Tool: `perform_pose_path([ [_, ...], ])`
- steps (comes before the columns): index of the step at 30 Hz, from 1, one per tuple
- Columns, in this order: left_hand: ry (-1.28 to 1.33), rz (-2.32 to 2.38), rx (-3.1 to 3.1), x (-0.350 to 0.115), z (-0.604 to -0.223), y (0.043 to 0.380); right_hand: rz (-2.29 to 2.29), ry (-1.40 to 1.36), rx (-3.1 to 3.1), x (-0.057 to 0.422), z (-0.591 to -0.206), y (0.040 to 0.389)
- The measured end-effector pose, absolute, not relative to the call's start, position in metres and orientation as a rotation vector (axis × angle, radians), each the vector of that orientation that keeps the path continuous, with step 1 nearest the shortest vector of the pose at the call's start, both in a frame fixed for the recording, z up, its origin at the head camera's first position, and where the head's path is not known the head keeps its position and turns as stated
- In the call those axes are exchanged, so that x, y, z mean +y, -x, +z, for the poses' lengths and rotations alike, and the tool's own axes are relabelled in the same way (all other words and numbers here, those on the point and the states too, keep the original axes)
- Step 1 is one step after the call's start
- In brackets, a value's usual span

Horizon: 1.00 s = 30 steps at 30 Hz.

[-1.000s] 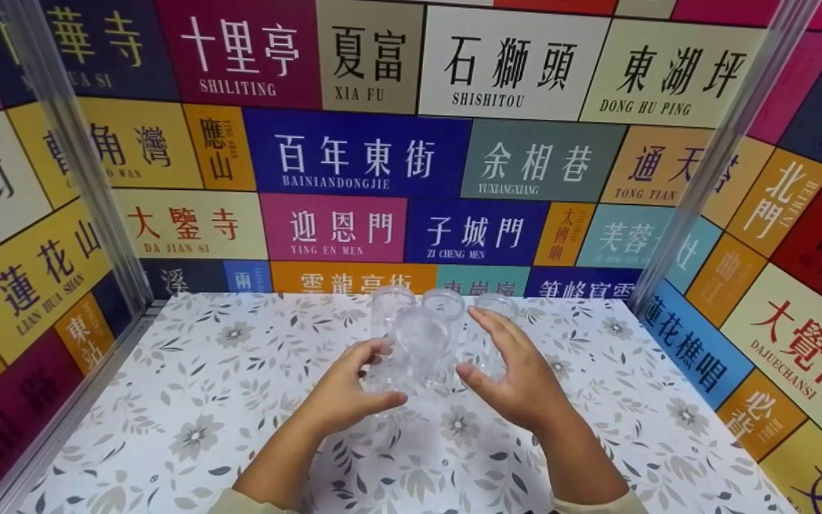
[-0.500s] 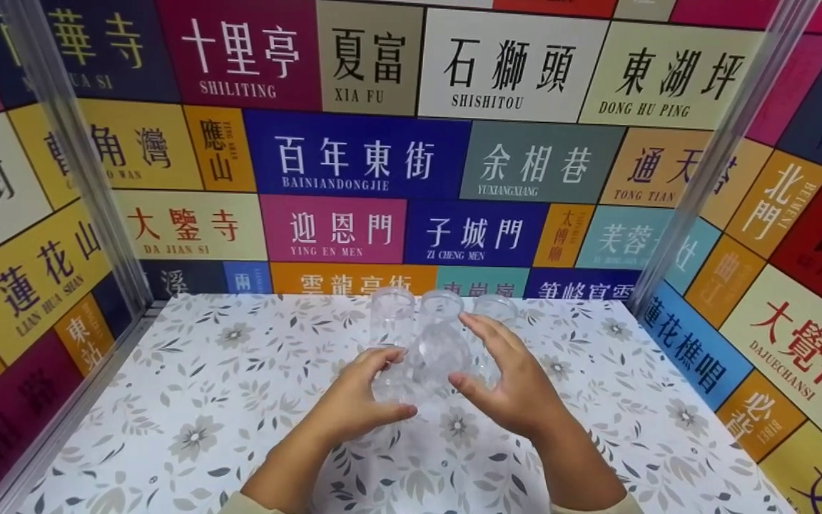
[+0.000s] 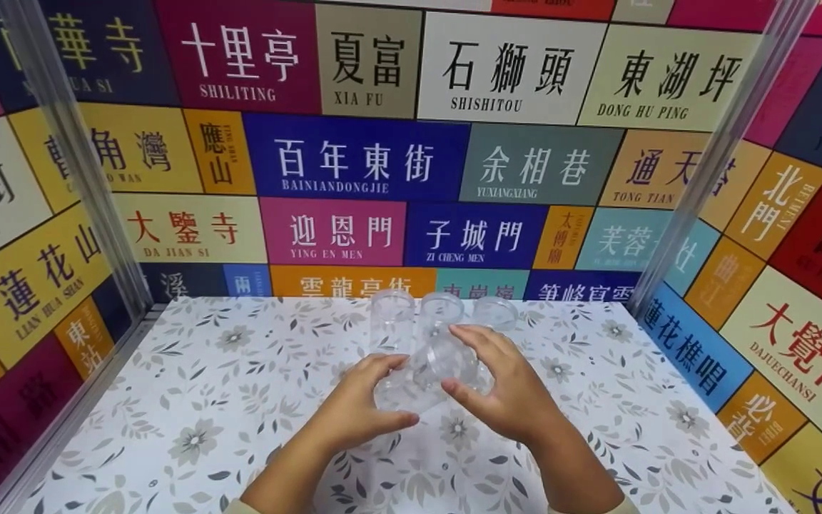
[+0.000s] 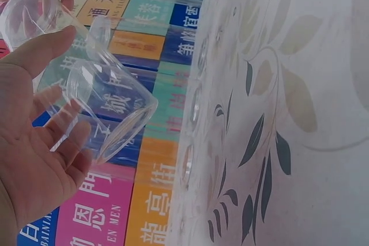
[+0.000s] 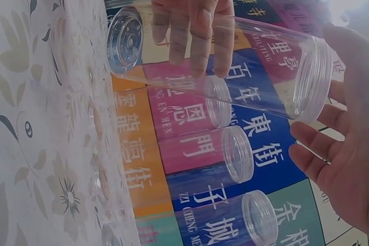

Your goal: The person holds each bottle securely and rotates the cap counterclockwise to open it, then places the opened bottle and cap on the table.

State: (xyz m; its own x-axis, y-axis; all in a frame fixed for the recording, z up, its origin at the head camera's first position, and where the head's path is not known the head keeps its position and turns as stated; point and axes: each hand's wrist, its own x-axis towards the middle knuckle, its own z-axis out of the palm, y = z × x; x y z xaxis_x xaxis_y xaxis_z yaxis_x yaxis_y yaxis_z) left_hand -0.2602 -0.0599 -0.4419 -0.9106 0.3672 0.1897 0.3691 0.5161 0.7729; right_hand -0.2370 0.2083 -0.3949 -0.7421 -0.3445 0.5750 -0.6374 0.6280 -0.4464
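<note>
A clear plastic jar (image 5: 259, 67) is tilted above the table, its ridged top end leaning toward my right hand (image 3: 507, 389). My left hand (image 3: 361, 400) grips the jar's body: in the left wrist view the thumb crosses its near side and the fingers show behind the clear wall. Around the top end, the thumb and fingers of my right hand close in from both sides, fingertips right at the rim. The round base (image 5: 125, 41) points down and left in the head view. Three similar jars, one of them a clear jar (image 3: 392, 321), stand upright behind.
The table (image 3: 197, 400) has a white cover printed with grey leaves and flowers. Behind it rises a wall panel (image 3: 354, 157) of coloured signs, with side panels left and right. Transparent corner posts, one a clear post (image 3: 696, 157), stand at both back corners.
The jar's top end has tipped to the right and lower. My right hand has moved slightly left and down onto it, while my left hand has shifted a little right.
</note>
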Motion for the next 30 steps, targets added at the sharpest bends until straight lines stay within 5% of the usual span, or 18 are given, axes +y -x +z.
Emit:
perform_pose_path([
  [19, 0.594, -1.359, -2.724, -0.056, -0.445, 0.277, 1.048, -0.724, -2.524, 0.211, -0.401, 0.257],
  [30, 0.602, -1.350, -2.703, -0.057, -0.446, 0.283, 1.160, -0.976, -2.471, 0.219, -0.397, 0.266],
])
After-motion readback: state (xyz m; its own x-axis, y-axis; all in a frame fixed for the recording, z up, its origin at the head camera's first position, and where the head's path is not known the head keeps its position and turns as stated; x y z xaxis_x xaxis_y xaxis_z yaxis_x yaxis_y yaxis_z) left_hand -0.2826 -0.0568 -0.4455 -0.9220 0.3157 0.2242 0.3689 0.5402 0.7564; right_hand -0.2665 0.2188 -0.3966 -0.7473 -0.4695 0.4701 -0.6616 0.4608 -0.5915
